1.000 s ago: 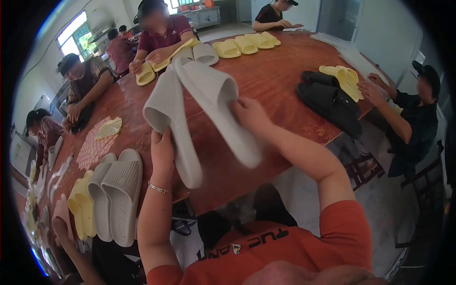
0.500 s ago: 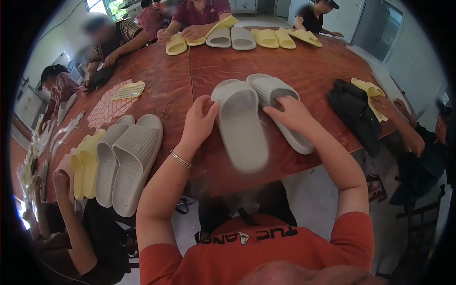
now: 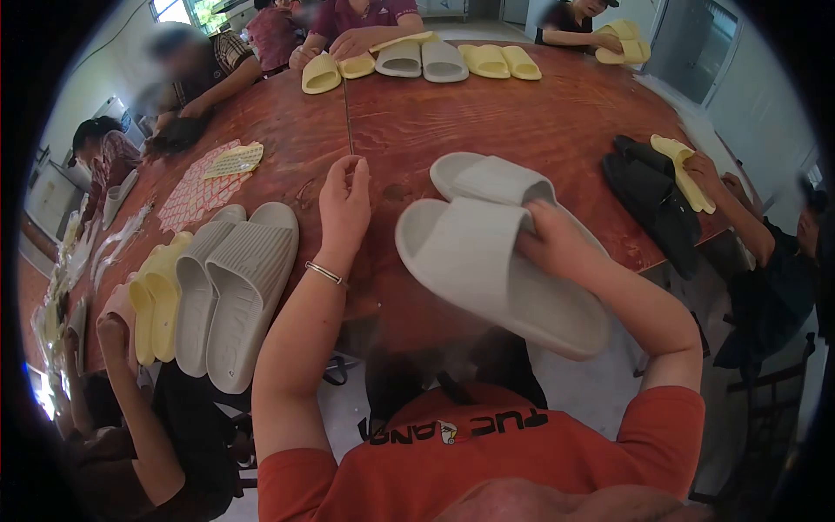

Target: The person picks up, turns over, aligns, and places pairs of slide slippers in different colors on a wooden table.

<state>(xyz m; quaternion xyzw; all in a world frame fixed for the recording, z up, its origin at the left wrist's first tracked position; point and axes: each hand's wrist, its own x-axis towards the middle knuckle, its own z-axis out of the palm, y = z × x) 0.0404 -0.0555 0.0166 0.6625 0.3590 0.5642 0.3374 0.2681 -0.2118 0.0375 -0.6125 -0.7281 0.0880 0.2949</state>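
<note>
A pair of light grey slide slippers (image 3: pixel 465 248) is held tilted above the near edge of the table, toes to the upper left and heels to the lower right. My right hand (image 3: pixel 557 235) grips the pair at the strap openings, and its fingertips are hidden inside. To the left, apart from the slippers, my left hand (image 3: pixel 345 204) is raised over the table with fingers stretched out and nothing in them. Another grey pair with ribbed straps (image 3: pixel 252 278) stands left of my left forearm.
Yellow slippers (image 3: pixel 156 296) stand at the left edge, black slippers (image 3: pixel 648 200) on the right. More yellow slippers (image 3: pixel 487 61) line the far side of the red-brown table (image 3: pixel 417 113). A patterned sheet (image 3: pixel 204 187) lies left. Several people sit around the table.
My left hand has let go of the grey slippers and moved left. The pair has been turned and brought together in my right hand. A person at far right has lifted yellow slippers.
</note>
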